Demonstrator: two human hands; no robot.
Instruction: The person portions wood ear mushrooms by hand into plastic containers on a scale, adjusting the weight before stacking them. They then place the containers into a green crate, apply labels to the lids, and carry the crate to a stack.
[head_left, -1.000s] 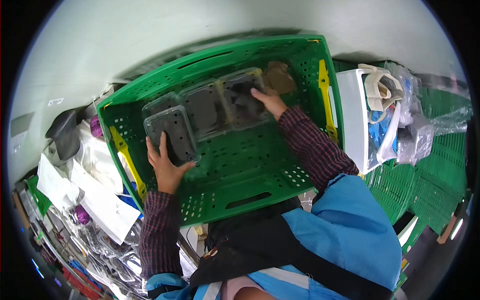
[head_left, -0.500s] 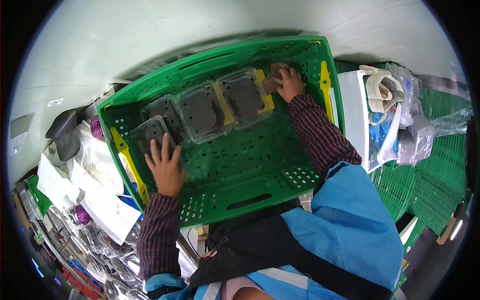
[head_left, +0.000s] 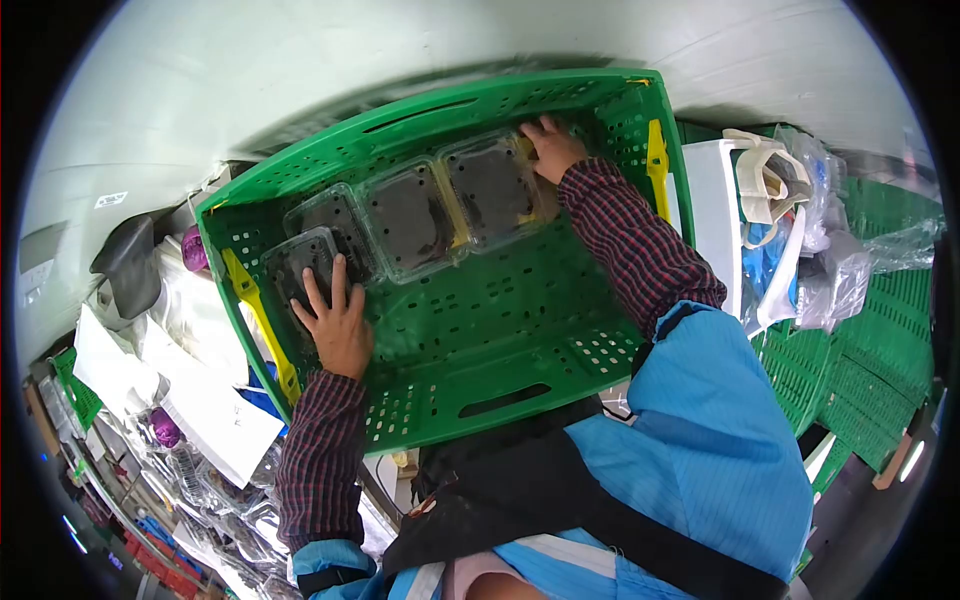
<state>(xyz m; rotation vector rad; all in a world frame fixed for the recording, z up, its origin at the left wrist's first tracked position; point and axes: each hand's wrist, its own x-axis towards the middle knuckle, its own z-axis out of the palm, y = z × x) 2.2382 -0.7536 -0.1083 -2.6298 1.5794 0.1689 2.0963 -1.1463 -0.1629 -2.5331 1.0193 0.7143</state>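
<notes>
Inside a green perforated crate (head_left: 490,345), clear plastic clamshell boxes with dark contents stand in a row along the far wall. My left hand (head_left: 340,325) lies with spread fingers on the near edge of the leftmost clamshell box (head_left: 295,258), which overlaps the clamshell box behind it (head_left: 335,215). A middle clamshell box (head_left: 405,215) has a yellow strip along its right side. At the row's right end, my right hand (head_left: 557,150) rests its outstretched fingers against the right edge of another clamshell box (head_left: 487,185). Its thumb is hard to make out.
Yellow handles (head_left: 655,165) sit at both ends of the crate. A pale wall (head_left: 400,50) rises behind it. To the right are a white box (head_left: 712,230), plastic bags (head_left: 845,275) and green crates (head_left: 875,370). White paper sheets (head_left: 225,430) and plastic packaging lie to the left.
My right hand has shifted left, from the crate's far right corner to the edge of the rightmost clamshell box. My left hand stays on the leftmost box, nearly unmoved.
</notes>
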